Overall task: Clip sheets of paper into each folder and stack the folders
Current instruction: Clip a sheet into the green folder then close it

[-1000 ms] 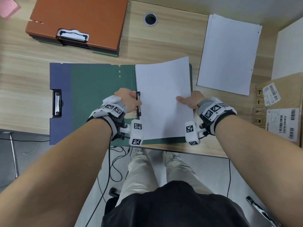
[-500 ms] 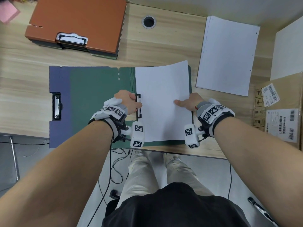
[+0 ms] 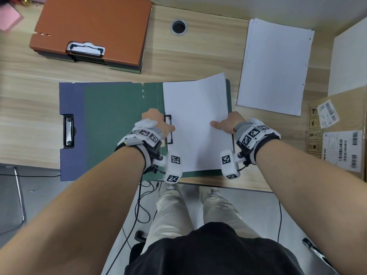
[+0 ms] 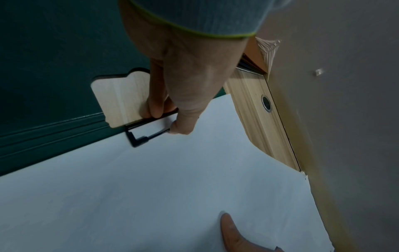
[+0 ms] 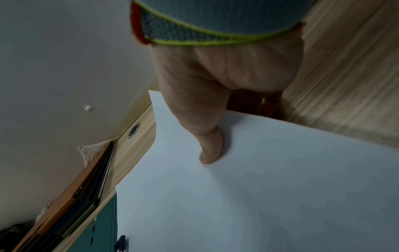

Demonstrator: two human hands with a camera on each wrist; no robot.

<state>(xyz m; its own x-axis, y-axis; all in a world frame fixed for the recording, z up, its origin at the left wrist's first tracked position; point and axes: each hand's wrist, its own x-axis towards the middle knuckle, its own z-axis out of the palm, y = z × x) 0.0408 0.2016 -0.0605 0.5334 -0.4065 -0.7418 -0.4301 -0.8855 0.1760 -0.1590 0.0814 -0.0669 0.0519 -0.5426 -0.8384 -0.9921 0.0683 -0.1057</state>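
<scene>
Here the open green folder (image 3: 119, 124) lies flat on the wooden worktop (image 3: 198, 56), overlapping a blue folder (image 3: 71, 100) whose silver clip (image 3: 68, 131) shows at its left edge. A white sheet of paper (image 3: 196, 124) covers the green folder's right half, its far right corner lifted slightly off the cover.

The left hand (image 3: 156, 122) sits at the sheet's left edge and grips the folder's black wire clip (image 3: 168, 129): in the left wrist view the thumb (image 4: 183, 126) presses on one bar of the clip (image 4: 142, 134) while curled fingers (image 4: 155, 107) hold the other side, beside a cut-out in the cover where the worktop shows through. The paper's edge lies under the clip frame.

The right hand (image 3: 228, 122) pinches the sheet's right edge, thumb (image 5: 210, 150) flat on top of the paper (image 5: 259, 187) and the remaining fingers tucked beneath it.

At the far left of the worktop stands a stack of closed folders with an orange one (image 3: 93, 26) on top, its metal clip (image 3: 85, 49) facing the person. To the right lies a pile of loose white sheets (image 3: 276, 66), with a cardboard box (image 3: 337, 132) bearing barcode labels just beside it. A round cable grommet (image 3: 178, 26) sits near the back edge.
</scene>
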